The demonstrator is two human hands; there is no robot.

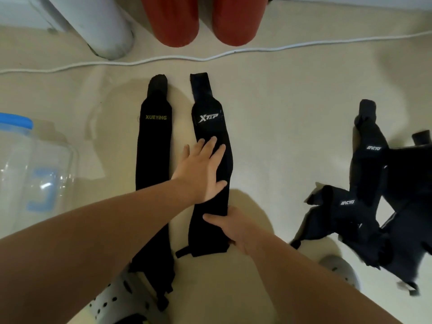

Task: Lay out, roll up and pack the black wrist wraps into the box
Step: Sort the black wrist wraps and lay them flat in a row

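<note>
Clear box (46,160) sitting well left of XTEP wrap (208,118). XUEYING wrap (154,148) lying flat just left of it, parallel. Left hand (201,169) pressing XTEP wrap's middle, fingers straight and spread. Right hand (233,228) pressing its near end, fingers flat. Tangled wrap pile (364,206) lying well right.

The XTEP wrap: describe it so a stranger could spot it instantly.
Below the two red cylinders and white cable, two black wraps lie flat. The XTEP wrap is the right one, under the left hand and right hand; its white logo contrasts with the XUEYING wrap, lettered yellow.
</note>
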